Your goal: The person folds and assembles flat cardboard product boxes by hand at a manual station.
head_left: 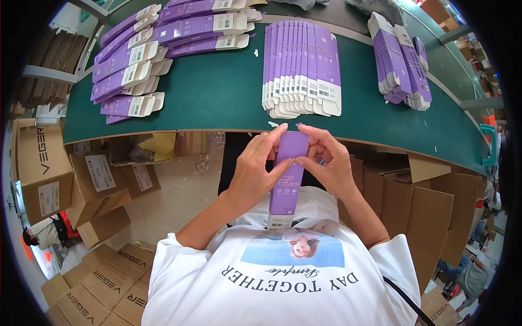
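Note:
Between my hands is a slim purple cardboard box (285, 190), its far end near the table edge and its white near end against my shirt. My left hand (251, 168) grips the left edge at the box's far end, with thumb and fingers pinched on it. On the opposite edge, my right hand (333, 163) pinches the same end near a fold. Just beyond my hands, a fanned row of flat purple and white boxes (299, 65) lies on the green table (217, 81). Small white paper scraps (273, 124) lie by the table's near edge.
Overlapping stacks of purple boxes (201, 30) cover the table's far left. Bundled purple boxes (390, 65) lie at the right. Brown cartons (46, 168) stand on the floor to my left, and open cartons (413, 209) to my right. Paper bits litter the floor.

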A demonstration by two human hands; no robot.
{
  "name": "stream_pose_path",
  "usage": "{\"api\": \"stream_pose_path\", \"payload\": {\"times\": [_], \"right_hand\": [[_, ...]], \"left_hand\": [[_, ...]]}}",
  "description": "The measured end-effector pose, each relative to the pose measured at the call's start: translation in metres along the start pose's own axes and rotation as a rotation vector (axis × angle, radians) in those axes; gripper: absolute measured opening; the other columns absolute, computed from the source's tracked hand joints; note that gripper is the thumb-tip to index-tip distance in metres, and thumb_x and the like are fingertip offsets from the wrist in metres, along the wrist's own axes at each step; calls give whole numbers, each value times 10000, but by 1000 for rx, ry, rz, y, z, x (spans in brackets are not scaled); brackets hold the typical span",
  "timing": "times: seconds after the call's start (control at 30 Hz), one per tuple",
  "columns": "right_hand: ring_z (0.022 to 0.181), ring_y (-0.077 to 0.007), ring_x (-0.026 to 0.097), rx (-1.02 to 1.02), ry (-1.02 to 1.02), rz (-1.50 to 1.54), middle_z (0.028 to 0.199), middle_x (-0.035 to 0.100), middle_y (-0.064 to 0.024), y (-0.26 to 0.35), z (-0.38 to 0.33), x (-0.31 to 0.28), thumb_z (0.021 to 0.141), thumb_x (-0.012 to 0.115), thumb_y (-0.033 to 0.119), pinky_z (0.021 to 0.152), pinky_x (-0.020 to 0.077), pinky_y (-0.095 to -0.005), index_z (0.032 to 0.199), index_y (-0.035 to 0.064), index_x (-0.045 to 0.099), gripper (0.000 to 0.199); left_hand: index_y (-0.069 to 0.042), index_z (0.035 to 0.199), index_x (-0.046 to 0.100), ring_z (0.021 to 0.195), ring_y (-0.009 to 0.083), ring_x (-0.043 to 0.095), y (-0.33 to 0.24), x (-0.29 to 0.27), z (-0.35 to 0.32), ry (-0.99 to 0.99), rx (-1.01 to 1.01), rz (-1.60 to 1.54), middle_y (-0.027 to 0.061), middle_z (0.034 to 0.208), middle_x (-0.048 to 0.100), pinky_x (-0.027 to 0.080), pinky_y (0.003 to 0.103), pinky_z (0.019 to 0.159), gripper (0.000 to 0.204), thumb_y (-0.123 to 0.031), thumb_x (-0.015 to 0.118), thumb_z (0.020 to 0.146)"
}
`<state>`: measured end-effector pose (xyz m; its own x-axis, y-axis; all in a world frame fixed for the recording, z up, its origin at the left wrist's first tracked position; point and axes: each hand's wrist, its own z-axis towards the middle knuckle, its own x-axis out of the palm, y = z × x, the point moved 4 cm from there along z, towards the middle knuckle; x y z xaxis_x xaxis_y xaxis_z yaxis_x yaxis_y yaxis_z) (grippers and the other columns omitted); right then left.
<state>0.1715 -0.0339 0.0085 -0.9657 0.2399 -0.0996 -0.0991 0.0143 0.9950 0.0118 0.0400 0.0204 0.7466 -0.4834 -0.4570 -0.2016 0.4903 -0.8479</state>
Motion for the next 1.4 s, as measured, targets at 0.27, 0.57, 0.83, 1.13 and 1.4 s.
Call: {"api": "stream_pose_path", "payload": {"times": [0.27, 0.57, 0.83, 1.13, 1.4], "right_hand": [[662, -53, 436, -22, 56, -60, 859, 549, 4, 5, 2, -5, 736, 720, -153, 614, 377, -163, 1336, 49, 613, 641], [652, -82, 445, -150, 85, -134, 852, 570, 2, 11, 0, -9, 747, 737, -121, 589, 405, -208, 1188, 76, 729, 483], [662, -107, 463, -177, -62, -192, 848, 617, -21, 24, -11, -9, 746, 751, -95, 598, 415, -220, 974, 50, 749, 270], [627, -117, 454, -535, -155, -467, 810, 631, -25, 29, -23, -9, 767, 754, -46, 566, 388, -234, 849, 32, 704, 124], [601, -115, 440, 15, 351, -273, 761, 630, -22, 44, 9, -26, 788, 726, -46, 544, 351, -238, 849, 26, 694, 100]], "left_hand": [[-58, 1379, 578, 797, 173, 515, -6, 0, 1, 11, 29, 53, 65, 989, 559, 484, 280, 686, 624, 12, 761, 787], [-33, 1209, 651, 805, 168, 525, -9, -4, -1, 18, 127, 58, 67, 1018, 557, 476, 259, 660, 450, 12, 768, 777], [-49, 1012, 681, 772, 150, 517, -15, 1, 3, -14, 46, -139, 48, 935, 552, 450, 244, 626, 290, 65, 738, 752], [-62, 906, 665, 699, 127, 472, 1, 18, -2, -77, 4, -365, 22, 854, 545, 399, 222, 593, 230, 100, 698, 746], [-53, 885, 648, 673, 133, 462, -5, 16, 0, -31, 155, -355, 15, 841, 550, 402, 229, 589, 203, 90, 720, 759]]}}
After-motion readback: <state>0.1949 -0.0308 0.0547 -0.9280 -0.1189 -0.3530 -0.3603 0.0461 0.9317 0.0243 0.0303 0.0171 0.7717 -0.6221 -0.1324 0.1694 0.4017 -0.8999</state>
